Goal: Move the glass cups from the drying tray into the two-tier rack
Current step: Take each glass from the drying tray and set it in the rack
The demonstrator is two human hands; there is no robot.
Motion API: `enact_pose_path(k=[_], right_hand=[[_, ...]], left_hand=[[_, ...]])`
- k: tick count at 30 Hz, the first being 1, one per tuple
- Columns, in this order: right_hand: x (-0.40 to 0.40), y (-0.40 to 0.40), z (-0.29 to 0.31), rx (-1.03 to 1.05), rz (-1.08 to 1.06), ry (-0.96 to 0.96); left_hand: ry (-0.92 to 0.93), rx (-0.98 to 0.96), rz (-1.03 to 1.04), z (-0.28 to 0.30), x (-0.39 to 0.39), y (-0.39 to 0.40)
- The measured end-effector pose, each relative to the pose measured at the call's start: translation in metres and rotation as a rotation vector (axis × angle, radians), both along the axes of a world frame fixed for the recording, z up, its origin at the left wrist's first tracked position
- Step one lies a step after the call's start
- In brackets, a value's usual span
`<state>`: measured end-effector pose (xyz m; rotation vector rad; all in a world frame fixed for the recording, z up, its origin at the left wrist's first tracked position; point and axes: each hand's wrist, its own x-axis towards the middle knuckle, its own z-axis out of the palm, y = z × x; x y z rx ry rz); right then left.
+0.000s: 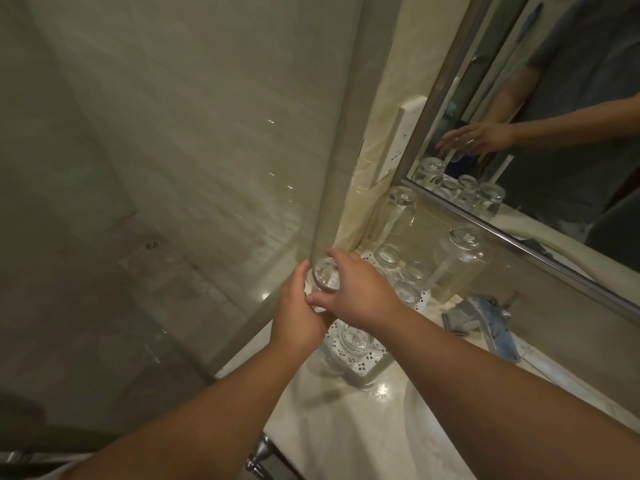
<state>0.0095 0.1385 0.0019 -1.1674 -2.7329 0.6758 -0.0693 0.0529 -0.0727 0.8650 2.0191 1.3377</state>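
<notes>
An upturned clear glass cup (325, 275) is held between both hands above the white perforated drying tray (363, 365). My left hand (298, 313) grips its near left side. My right hand (356, 292) curls over its top and right side. Another upturned cup (353, 341) stands on the tray just below my hands. Several more upturned cups (408, 271) sit further back on the tray. A clear two-tier rack (450, 268) stands by the mirror with one tall glass (400, 209) and another (464, 251) on it.
A glass shower partition (207, 168) runs along the left, close to my hands. The mirror (554, 133) lines the back wall. A chrome tap (491, 323) and the rim of a basin (433, 427) lie to the right on the marble counter.
</notes>
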Motion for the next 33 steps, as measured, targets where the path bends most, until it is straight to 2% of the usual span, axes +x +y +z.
enact_pose_path(k=[10,21,27,30,33], right_hand=[[-0.003,0.004,0.009,0.024,0.048,-0.01],[-0.004,0.004,0.041,0.122,0.109,-0.071],[0.007,0.001,0.066,0.158,0.12,-0.079],[0.015,0.002,0.079,0.165,0.098,-0.052],[0.024,0.0,0.093,0.192,0.076,-0.006]], left_hand=[[-0.144,0.094,0.034,-0.011,-0.001,0.005],[-0.288,0.27,0.055,0.013,0.003,0.0],[-0.023,0.137,0.066,0.017,0.005,-0.012],[-0.044,0.173,0.084,0.024,0.012,-0.022],[-0.111,0.287,0.164,0.043,0.025,-0.035]])
